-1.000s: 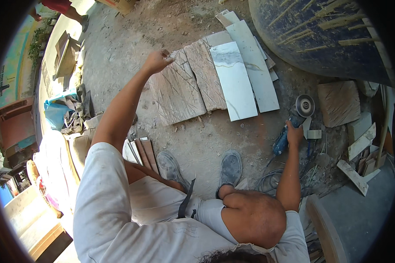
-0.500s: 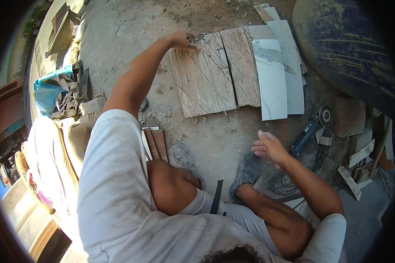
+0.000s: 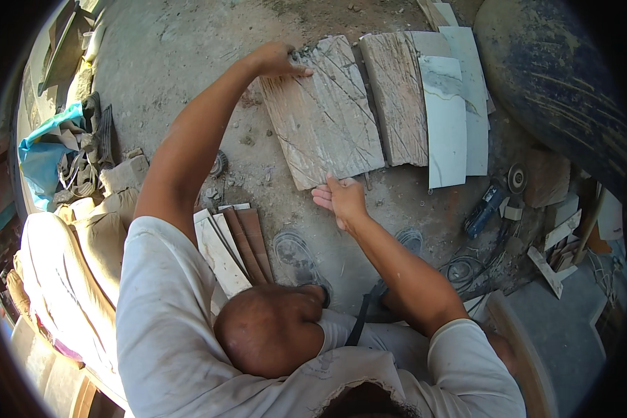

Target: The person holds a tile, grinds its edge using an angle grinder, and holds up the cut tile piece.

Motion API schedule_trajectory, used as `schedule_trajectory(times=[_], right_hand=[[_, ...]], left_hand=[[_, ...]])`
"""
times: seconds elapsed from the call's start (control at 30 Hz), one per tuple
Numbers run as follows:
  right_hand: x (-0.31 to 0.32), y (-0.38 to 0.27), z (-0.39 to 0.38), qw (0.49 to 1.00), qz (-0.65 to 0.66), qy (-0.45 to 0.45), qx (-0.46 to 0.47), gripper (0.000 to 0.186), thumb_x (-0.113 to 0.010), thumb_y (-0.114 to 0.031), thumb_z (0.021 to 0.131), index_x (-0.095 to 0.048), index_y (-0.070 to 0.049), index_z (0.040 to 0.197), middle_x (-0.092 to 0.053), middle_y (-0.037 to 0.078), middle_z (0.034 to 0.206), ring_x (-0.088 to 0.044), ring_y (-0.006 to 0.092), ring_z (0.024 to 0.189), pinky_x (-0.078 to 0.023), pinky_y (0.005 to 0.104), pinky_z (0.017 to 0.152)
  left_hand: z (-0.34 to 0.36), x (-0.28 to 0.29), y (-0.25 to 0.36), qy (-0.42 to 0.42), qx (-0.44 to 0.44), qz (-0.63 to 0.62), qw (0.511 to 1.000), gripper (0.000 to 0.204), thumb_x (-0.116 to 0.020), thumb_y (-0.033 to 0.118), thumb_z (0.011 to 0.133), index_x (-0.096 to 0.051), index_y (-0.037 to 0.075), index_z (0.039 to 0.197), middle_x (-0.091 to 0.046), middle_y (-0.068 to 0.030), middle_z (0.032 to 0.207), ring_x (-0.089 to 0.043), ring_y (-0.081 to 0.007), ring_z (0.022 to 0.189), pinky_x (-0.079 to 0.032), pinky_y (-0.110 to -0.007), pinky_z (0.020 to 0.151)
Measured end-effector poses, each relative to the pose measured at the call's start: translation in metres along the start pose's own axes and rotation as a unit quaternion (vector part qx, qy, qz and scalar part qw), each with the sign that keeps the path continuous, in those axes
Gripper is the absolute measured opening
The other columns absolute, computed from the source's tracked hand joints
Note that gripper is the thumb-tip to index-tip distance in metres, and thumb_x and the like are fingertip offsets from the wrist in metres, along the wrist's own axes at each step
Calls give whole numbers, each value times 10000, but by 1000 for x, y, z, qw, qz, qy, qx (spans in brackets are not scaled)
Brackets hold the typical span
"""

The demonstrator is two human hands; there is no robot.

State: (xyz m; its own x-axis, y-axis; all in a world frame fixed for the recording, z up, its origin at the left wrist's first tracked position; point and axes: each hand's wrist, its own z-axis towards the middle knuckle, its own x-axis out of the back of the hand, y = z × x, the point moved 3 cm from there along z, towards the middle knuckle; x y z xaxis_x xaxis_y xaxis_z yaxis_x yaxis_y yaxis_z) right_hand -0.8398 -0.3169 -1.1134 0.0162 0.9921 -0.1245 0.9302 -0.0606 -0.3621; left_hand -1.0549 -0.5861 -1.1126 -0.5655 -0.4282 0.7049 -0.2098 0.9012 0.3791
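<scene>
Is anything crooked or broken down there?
Yes: the rough stone slab between the left hand and right hand sits askew, with a gap separating it from the neighbouring slab. Its far edge looks ragged, maybe chipped.

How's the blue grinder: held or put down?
Put down: the grinder lies on the ground; left hand and right hand touch a stone slab.

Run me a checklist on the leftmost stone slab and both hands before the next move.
1. Left hand at the leftmost stone slab's far edge: ok, thumb over its top face.
2. Right hand at the near edge: ok; firmness of its hold: cannot tell.
3. Gloves on: not ok, both hands are bare.
4. Gap to the neighbouring stone slab: ok, a dark gap shows between them.
5. Angle grinder clear of the hands: ok, it lies off to the right.
6. Grinder unplugged: cannot tell, no plug is visible.
</scene>
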Motion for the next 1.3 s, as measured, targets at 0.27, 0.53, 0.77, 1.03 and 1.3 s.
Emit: schedule_trajectory(times=[0.27,0.53,0.77,1.03,1.3], right_hand=[[-94,71,-1,993,34,-98,-55,303,-578,-162,989,-542,138,1014,-662,234,982,-715,296,822,-629,374,706],[50,-56,-35,800,-286,313,424,409,-774,-374,820,-597,-36,966,-565,105,867,-548,280,831,-444,408,767],[195,-194,-5,726,-471,394,311,805,-756,-579,751,-547,-1,1271,-556,232,1295,-515,385,1213,-417,476,1013],[180,-219,24,793,-472,286,257,897,-814,-629,628,-607,22,1210,-666,246,1151,-634,384,1100,-485,443,955],[99,-171,10,804,-474,246,262,830,-819,-604,642,-626,-18,1197,-681,228,1119,-641,388,1077,-494,465,921]], left_hand=[[-38,22,-64,-16,26,15,999,874,-813,559,707,-582,-32,1308,-649,-237,1224,-617,-362,1158,-476,-400,989],[-3,44,-31,35,-11,10,999,915,-757,593,764,-510,-51,1366,-579,-251,1333,-546,-381,1261,-445,-430,1045],[111,12,145,60,-190,-151,968,843,-738,514,829,-469,-45,1399,-521,-234,1408,-496,-356,1318,-421,-417,1081],[115,-9,132,-1,-174,-196,965,471,-755,294,872,-654,14,1237,-714,-109,1130,-648,-201,1024,-473,-326,946],[75,29,73,-24,-130,-12,991,565,-759,296,863,-586,-30,1292,-652,-191,1254,-615,-272,1170,-464,-346,992]])
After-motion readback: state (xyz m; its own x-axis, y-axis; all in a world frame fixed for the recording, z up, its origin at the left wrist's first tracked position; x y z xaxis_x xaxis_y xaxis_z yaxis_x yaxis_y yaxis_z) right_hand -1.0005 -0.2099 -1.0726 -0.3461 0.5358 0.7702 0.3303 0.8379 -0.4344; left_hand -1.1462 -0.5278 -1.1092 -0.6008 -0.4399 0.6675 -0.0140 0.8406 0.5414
